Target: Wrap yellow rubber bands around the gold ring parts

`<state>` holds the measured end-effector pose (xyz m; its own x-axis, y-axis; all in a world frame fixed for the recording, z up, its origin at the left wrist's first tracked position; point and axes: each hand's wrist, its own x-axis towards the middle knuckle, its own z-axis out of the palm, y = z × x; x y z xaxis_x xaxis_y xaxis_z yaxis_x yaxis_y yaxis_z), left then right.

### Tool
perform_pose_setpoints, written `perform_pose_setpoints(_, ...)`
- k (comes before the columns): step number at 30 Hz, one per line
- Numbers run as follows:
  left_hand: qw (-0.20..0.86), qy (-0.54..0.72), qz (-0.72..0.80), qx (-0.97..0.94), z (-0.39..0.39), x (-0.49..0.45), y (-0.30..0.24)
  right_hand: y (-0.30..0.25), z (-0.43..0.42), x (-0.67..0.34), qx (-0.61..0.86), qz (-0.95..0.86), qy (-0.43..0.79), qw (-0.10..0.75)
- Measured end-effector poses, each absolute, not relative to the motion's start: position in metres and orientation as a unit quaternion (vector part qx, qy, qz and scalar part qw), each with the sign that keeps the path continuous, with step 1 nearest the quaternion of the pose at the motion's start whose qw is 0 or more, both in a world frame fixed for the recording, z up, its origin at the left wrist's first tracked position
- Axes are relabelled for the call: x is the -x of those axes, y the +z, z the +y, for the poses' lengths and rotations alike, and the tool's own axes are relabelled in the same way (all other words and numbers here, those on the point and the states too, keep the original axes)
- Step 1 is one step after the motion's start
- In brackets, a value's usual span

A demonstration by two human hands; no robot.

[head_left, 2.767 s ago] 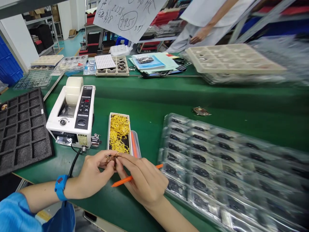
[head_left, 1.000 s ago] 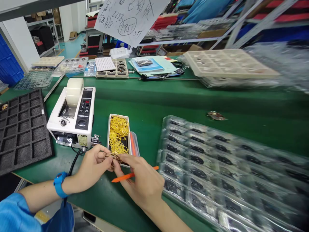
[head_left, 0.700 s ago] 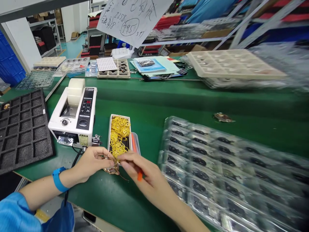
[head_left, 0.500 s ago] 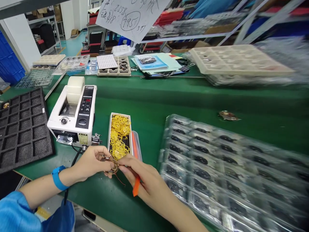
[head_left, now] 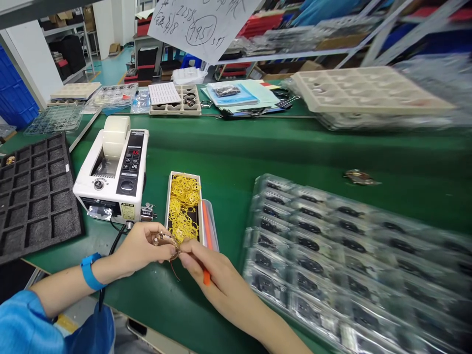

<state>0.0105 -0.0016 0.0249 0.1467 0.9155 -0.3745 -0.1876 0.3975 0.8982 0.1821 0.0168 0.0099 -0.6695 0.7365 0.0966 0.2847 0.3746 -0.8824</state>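
My left hand [head_left: 142, 250] pinches a small round gold-brown metal piece [head_left: 165, 241] between thumb and fingers, with a thin reddish wire [head_left: 174, 271] hanging below it. Thumb and forefinger of my right hand [head_left: 210, 265] are pressed together at the piece's right edge. An orange flat-ended tool [head_left: 206, 277] sticks out from the right hand's grip; its other end is hidden. Just beyond both hands stands a narrow white box [head_left: 169, 196] of tangled yellow rings [head_left: 184, 196].
A white tape dispenser [head_left: 110, 172] stands at left, beside a black foam tray [head_left: 37, 201]. Clear trays of dark parts [head_left: 309, 243] fill the right. A loose shiny piece [head_left: 361, 177] lies behind them. Beige trays [head_left: 368, 88] and papers [head_left: 239, 96] line the back.
The metal piece has turned slightly in my left hand, and its wire has swung left. My right hand has shifted a little left and up, and less of the orange tool shows.
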Motion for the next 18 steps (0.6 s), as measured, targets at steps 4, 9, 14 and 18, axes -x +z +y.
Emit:
perform_pose_setpoints(4, 0.642, 0.425, 0.490, -0.410, -0.002, -0.011, 0.024, 0.008, 0.016, -0.175, 0.345, -0.691, 0.576, 0.267)
perform_pose_setpoints(9, 0.533, 0.441, 0.501, -0.520, -0.004, -0.009, 0.022, 0.002, 0.020, -0.172, 0.418, -0.547, 0.667, 0.285)
perform_pose_setpoints(14, 0.262, 0.381, 0.537, -0.705, -0.009, -0.003, 0.010, -0.001, 0.019, -0.170, 0.449, -0.502, 0.673, 0.305)
perform_pose_setpoints(18, 0.112, 0.285, 0.504, -0.807, -0.014, -0.005, 0.004, 0.008, 0.015, -0.166, 0.407, -0.426, 0.748, 0.306)
